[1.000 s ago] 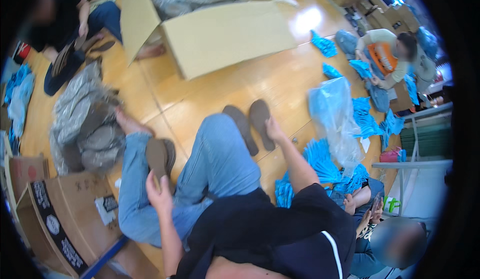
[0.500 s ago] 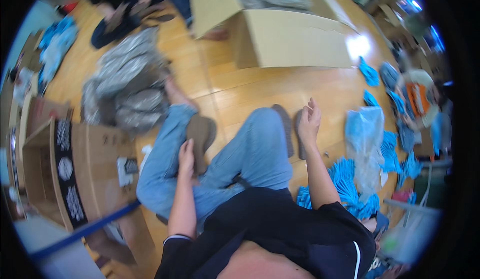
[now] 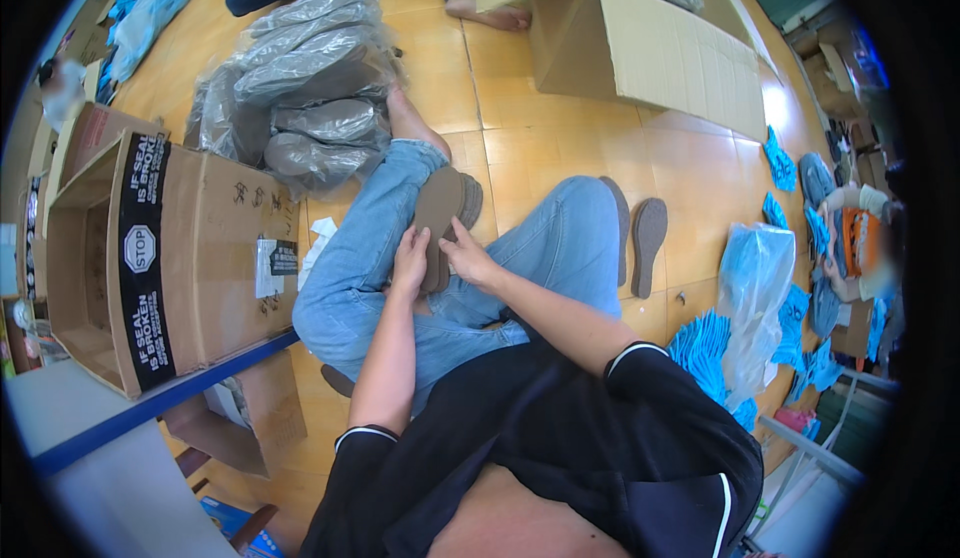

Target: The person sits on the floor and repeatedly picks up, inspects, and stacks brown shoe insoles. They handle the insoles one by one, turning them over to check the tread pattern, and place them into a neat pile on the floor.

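Between my legs, my left hand point(image 3: 409, 263) is closed on the heel end of a small stack of brown shoe soles point(image 3: 438, 216). The top sole shows its flat face, and the others peek out behind its right edge. From the right, my right hand point(image 3: 468, 256) pinches the edge of the same soles with its fingers and thumb. Two more brown shoe soles lie on the floor beyond my right knee: one lies whole in view point(image 3: 649, 245), while the knee partly hides the other.
Plastic-wrapped soles point(image 3: 320, 68) are piled beyond my left foot. An open carton point(image 3: 690, 63) stands ahead, with another person's foot point(image 3: 487, 8) beside it. A cardboard box point(image 3: 215, 248) sits at left. Blue bundles point(image 3: 705, 353) and a clear bag point(image 3: 755, 298) lie at right.
My right hand has moved left, from beside the floor soles to the stack in my left hand. The floor soles now lie farther apart. The view has shifted.
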The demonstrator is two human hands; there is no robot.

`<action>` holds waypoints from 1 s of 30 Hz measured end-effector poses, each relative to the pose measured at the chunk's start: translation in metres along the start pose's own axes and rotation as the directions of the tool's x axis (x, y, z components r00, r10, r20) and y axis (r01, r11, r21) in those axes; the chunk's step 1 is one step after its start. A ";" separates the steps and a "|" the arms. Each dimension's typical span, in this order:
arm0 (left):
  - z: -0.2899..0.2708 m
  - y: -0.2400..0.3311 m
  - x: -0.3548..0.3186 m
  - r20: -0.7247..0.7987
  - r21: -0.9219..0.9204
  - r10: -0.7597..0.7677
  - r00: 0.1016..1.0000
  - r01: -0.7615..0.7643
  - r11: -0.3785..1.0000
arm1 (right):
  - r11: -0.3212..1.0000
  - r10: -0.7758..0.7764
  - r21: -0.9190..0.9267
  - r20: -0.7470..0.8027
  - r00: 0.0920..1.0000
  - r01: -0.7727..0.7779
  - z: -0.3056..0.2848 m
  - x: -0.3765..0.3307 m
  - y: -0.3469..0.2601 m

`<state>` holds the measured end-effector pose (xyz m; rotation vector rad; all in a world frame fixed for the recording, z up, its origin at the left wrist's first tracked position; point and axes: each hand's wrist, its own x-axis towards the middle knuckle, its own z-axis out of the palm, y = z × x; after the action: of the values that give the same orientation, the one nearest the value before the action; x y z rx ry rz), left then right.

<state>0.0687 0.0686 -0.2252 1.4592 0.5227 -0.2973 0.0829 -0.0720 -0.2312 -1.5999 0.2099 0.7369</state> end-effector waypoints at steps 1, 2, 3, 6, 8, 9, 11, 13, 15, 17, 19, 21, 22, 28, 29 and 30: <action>0.000 -0.001 0.002 -0.022 0.025 0.010 1.000 -0.010 1.000 | 0.999 -0.035 -0.012 -0.002 0.999 0.035 0.000 -0.003 -0.001; 0.000 -0.002 0.004 -0.037 0.021 0.016 0.999 -0.015 1.000 | 1.000 -0.011 0.017 -0.003 1.000 0.011 0.000 -0.007 -0.004; 0.001 -0.003 0.005 -0.054 -0.002 -0.009 0.999 0.009 1.000 | 0.997 0.030 0.071 0.004 1.000 -0.030 -0.001 -0.010 -0.008; 0.000 -0.006 0.007 -0.030 -0.057 -0.038 0.999 0.036 0.998 | 0.923 0.037 0.384 -0.002 0.999 -0.033 -0.002 -0.017 -0.021; -0.001 -0.007 0.007 -0.034 -0.036 -0.026 0.999 0.025 0.999 | 0.823 0.157 0.555 -0.015 0.987 -0.123 -0.003 -0.019 -0.027; -0.001 -0.008 0.007 -0.047 -0.025 -0.031 0.998 0.030 0.999 | 0.763 0.209 0.629 -0.020 0.978 -0.150 -0.004 -0.018 -0.029; -0.001 -0.009 0.006 -0.011 -0.022 -0.010 1.000 0.010 1.000 | 0.736 0.234 0.656 -0.014 0.972 -0.168 -0.006 -0.016 -0.031; 0.001 -0.008 0.002 -0.049 0.055 0.062 0.997 -0.059 0.997 | 0.717 0.221 0.671 0.040 0.974 -0.190 -0.007 -0.014 -0.032; 0.005 -0.002 -0.004 -0.124 0.177 0.131 0.984 -0.108 0.978 | 0.710 0.206 0.671 0.088 0.974 -0.211 -0.008 -0.014 -0.036; 0.007 0.012 -0.016 -0.076 0.092 0.169 0.983 -0.161 0.983 | 0.777 0.121 0.613 0.079 0.989 -0.144 -0.006 -0.020 -0.047; 0.009 0.035 -0.031 -0.032 -0.059 0.153 0.988 -0.155 0.986 | 0.874 0.055 0.483 0.011 0.998 -0.053 -0.003 -0.033 -0.065; 0.015 0.064 -0.048 -0.001 -0.246 0.149 0.989 -0.145 0.958 | 0.875 -0.085 0.482 0.055 0.995 0.048 -0.008 -0.049 -0.091; 0.020 0.079 -0.056 0.024 -0.372 0.180 0.983 -0.158 0.915 | 0.877 -0.143 0.472 0.083 0.986 0.087 -0.013 -0.058 -0.107; 0.048 0.156 -0.096 0.220 -0.568 0.327 0.919 -0.152 0.809 | 0.841 -0.469 0.321 0.034 0.882 0.435 -0.044 -0.137 -0.176; 0.059 0.163 -0.100 0.152 -0.532 0.354 0.923 -0.225 0.816 | 0.825 -0.483 0.329 -0.012 0.876 0.459 -0.053 -0.147 -0.182; 0.063 0.171 -0.104 0.198 -0.558 0.360 0.912 -0.197 0.806 | 0.830 -0.458 0.327 -0.067 0.887 0.453 -0.062 -0.155 -0.187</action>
<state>0.0752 0.0115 -0.0233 0.9073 0.1137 -0.1123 0.0831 -0.1394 0.0103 -1.2470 -0.0617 0.3158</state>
